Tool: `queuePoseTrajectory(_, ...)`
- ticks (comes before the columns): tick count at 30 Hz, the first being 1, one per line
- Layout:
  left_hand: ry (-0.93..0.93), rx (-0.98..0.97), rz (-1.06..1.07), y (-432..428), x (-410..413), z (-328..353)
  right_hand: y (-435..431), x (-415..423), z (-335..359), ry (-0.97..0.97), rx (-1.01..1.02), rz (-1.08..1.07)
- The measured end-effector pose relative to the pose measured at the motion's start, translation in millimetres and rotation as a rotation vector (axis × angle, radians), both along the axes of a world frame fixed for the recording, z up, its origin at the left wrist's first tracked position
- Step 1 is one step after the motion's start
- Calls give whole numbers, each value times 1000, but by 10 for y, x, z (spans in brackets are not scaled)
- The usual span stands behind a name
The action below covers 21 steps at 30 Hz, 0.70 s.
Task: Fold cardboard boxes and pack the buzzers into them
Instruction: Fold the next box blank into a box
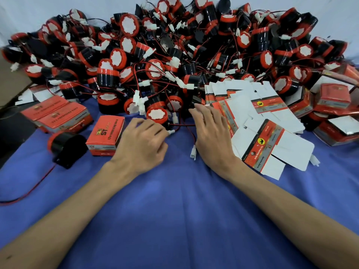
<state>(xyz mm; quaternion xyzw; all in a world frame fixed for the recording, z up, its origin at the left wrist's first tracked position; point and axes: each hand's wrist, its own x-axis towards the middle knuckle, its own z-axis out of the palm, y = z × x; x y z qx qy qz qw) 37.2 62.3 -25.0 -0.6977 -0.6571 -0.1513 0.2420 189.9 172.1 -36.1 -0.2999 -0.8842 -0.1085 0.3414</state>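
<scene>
The round black plastic buzzer with red rim and white face sits at the front of the heap, mid-worktop. My left hand curls at a white plug, and I cannot tell whether it grips, while my right hand lies open beside the flat red-and-white cardboard cartons. I'd free the red lead from the tangle before lifting. Blue cloth covers the worktop and a white wall stands behind.

A large heap of red-and-black buzzers is piled across the back of a blue cloth. Flat box blanks are fanned out at the right. A folded red box is stood just beside the left hand — its fingers are curled next to one buzzer at the heap's edge. The right hand is held palm down, fingers spread, just beside the blanks.
</scene>
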Motion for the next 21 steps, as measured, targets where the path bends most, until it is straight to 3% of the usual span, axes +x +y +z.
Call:
queuePoseTrajectory(5, -60, -50, -109, 12, 52, -32, -40, 20, 30, 25, 96, 188)
queuePoseTrajectory(14, -121, -114, -142, 4, 45, -40, 16, 3, 29, -44, -79, 12)
queuePoseTrajectory(21, -175, -102, -172, -13, 55, -30, 33, 17, 15, 8, -197, 118)
